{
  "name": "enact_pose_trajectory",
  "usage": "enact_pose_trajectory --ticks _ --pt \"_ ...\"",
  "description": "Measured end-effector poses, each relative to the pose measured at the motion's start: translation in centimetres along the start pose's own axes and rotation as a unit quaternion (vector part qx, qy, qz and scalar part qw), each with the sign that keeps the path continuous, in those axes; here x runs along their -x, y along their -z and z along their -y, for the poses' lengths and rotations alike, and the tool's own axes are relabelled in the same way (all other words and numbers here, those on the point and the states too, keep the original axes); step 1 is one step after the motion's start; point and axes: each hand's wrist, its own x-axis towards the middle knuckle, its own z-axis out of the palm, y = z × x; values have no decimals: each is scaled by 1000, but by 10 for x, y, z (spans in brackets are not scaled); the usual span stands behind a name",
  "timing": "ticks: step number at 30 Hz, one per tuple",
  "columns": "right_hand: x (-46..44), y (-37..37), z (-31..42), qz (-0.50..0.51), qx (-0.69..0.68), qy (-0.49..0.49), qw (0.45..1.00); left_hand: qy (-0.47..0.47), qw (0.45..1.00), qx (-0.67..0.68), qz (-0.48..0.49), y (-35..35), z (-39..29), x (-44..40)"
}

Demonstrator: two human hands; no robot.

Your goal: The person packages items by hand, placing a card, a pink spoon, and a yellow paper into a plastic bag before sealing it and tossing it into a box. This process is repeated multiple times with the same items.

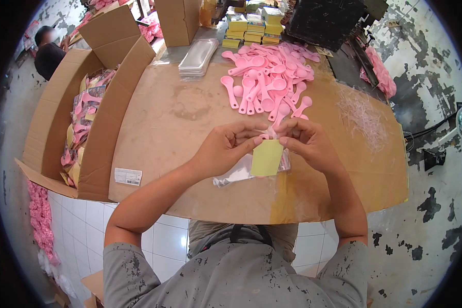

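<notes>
A pale yellow card (pixel 266 160) hangs between my two hands, in or against what looks like a clear plastic bag. My left hand (pixel 228 146) pinches the top left of it, thumb against fingers. At the top right, my right hand (pixel 311 145) pinches the other side with thumb and forefinger. The end of a pink spoon (pixel 264 137) shows above the card by my left fingertips. Below, more clear plastic packaging (pixel 233 175) lies on the cardboard. Just beyond my hands spreads a heap of pink measuring spoons (pixel 272 77).
An open carton (pixel 95 154) of packed pink spoons stands left. Behind are a stack of clear plastic bags (pixel 197 57) and bundled yellow cards (pixel 254 25). Plastic strips (pixel 362 118) lie right on the cardboard-covered table (pixel 154 118). Another person (pixel 49 54) is far left.
</notes>
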Motion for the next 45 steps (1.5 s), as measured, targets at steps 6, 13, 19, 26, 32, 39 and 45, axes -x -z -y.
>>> enact_pose_trajectory --ticks 6,13,19,26,32,39,45 --pt "0 4 -9 -15 -5 23 1000 18 1000 -16 -10 2 3 -1" --pt "2 15 -18 8 41 101 994 -11 996 -84 27 10 10 -1" --pt "5 23 -16 21 49 82 995 48 996 78 19 8 4 -2" --pt "2 16 -24 8 53 104 993 61 997 -33 22 7 10 -5" --pt "5 8 -15 -2 38 59 998 60 997 -36 9 4 8 -4" --pt "3 9 -20 37 46 31 998 -9 998 26 -60 2 6 -6" --pt "2 7 6 24 11 75 997 65 995 -62 30 12 -2 -2"
